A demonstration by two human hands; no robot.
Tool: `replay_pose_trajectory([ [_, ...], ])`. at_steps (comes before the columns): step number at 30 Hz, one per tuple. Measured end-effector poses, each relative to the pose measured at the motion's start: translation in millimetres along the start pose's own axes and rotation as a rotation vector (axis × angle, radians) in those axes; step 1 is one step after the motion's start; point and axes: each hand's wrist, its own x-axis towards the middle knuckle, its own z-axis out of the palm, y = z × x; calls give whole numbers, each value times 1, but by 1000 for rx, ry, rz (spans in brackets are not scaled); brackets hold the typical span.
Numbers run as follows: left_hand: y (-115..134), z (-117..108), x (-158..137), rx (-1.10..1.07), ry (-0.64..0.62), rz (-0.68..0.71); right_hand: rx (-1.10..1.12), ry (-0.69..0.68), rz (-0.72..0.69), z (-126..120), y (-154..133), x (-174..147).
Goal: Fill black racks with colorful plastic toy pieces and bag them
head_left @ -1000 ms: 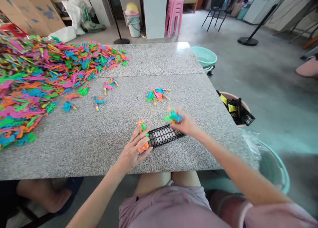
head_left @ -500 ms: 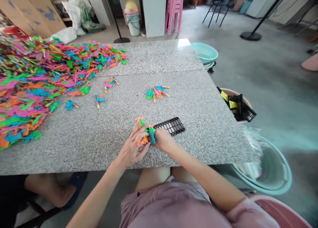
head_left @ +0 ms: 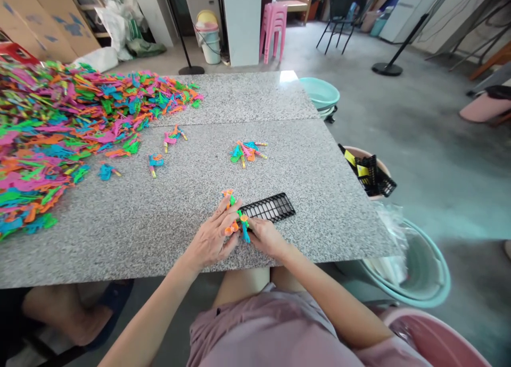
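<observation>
My left hand (head_left: 211,242) lies bent over a cluster of small plastic pieces (head_left: 231,229) in orange, green and blue, its fingers pressing them at the near left end of a black plastic grid tray (head_left: 275,208). Orange round tips stick out between and beyond the fingers. My right hand (head_left: 269,240) is closed at the tray's near side, its fingertips against a blue piece (head_left: 246,233) with an orange top. What those fingertips pinch is hidden. The tray's right part is uncovered and lies on the speckled stone table (head_left: 179,207).
A big heap of colourful plastic pieces (head_left: 72,116) covers the table's left. A small bunch (head_left: 248,152) lies beyond the tray, with a few loose pieces (head_left: 155,161) to its left. Right of the table stand a tub of black trays (head_left: 371,175) and a green basin (head_left: 433,282).
The camera view has shifted slightly. My right hand has turned and drawn back a little, exposing more of the blue piece and its orange top. My left hand stays over the cluster.
</observation>
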Motion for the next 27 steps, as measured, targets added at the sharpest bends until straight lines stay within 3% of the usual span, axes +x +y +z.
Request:
replay_pose_trajectory([
  [2, 0, 2, 1, 1, 14, -5, 190, -6, 52, -6, 4, 7],
  [7, -1, -2, -9, -20, 101, 1, 799, 162, 179, -36, -11, 5],
  [10, 15, -16, -15, -56, 308, -21, 980, 125, 179, -61, -40, -22],
  [13, 52, -27, -10, -187, 509, -147, 991, -24, 204, -79, -72, -55],
  [15, 82, -27, 0, -325, 451, -267, 940, -101, 203, -84, -87, -69],
  [17, 105, -20, 12, -500, 324, -396, 905, -76, 226, -85, -92, -78],
  [23, 122, 28, 26, -1070, 228, -718, 814, 382, 440, -80, -72, -101],
  [27, 124, 66, 15, -1030, 119, -751, 519, 556, 615, -61, -60, -119],
])
